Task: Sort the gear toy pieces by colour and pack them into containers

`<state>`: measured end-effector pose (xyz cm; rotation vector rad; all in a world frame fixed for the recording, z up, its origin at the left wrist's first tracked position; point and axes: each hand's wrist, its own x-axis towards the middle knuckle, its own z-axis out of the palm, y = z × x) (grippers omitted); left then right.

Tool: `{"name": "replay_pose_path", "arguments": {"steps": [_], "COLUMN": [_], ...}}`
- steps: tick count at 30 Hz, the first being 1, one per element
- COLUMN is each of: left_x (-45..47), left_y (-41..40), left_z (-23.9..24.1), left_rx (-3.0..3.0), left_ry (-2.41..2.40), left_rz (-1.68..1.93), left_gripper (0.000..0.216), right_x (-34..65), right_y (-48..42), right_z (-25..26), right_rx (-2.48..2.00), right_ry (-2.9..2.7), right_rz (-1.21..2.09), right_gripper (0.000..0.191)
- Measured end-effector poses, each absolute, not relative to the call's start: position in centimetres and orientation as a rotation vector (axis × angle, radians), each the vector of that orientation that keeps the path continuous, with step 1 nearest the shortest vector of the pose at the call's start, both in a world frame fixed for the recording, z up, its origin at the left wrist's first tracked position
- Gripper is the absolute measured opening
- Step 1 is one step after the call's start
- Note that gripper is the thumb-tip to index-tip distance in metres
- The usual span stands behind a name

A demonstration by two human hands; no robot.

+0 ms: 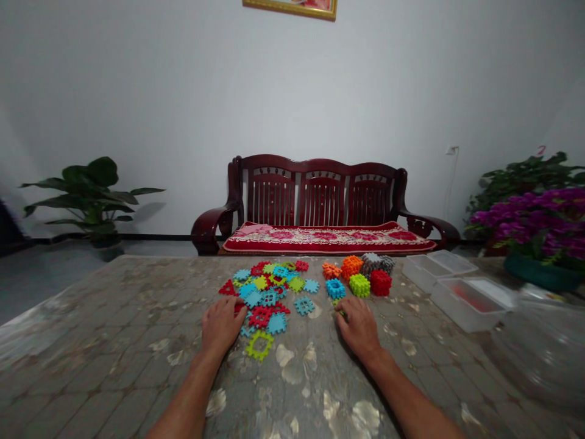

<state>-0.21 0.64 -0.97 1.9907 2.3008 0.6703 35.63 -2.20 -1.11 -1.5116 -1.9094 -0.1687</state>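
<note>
Loose notched plastic building tiles in blue, red and yellow-green lie in a pile (269,297) on the table. At the pile's left edge is my left hand (222,326), its thumb and fingers closed about a red notched tile (239,307), partly hidden. My right hand (360,326) rests on the table in front of several sorted stacks, fingers curled in on a yellow-green notched tile (340,313) that shows only in part. Those stacks include a blue one (335,288), a yellow-green one (359,285), a red one (381,283) and an orange one (351,266).
Two clear plastic boxes (470,311) stand on the right, one with something red inside. Nearer is a transparent container (543,341). Purple flowers in a green pot (542,271) are at the far right. Beyond the patterned table (137,341) stands a wooden bench (320,189).
</note>
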Motion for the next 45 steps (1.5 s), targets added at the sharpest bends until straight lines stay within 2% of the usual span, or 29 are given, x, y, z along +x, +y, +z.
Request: {"name": "replay_pose_path", "arguments": {"steps": [9,26,32,39,45], "left_x": [0.4,0.1,-0.2,-0.3,-0.1], "left_y": [0.0,0.5,1.1,1.3,1.1], "left_z": [0.0,-0.1,-0.8,-1.1,-0.6], "left_rx": [1.973,1.936,1.831,1.666,1.646], "left_ry": [2.310,2.156,2.062,1.975,2.019], "left_rz": [0.631,0.870,1.100,1.271,1.253], "left_gripper": [0.025,0.006,0.008,0.020,0.021], "right_x": [33.1,33.5,32.4,29.3,28.8], "right_y": [-2.5,-2.4,-2.5,-1.5,-1.5], "right_z": [-1.6,-1.7,-1.4,-1.2,-0.8], "right_rx": [-1.256,-1.304,-1.318,-1.444,-1.488], "right_ry": [-2.112,-2.201,-2.203,-2.247,-2.286], "right_rz": [-0.152,-0.104,-0.101,-0.132,-0.090], "right_gripper": [0.018,0.020,0.025,0.045,0.029]}}
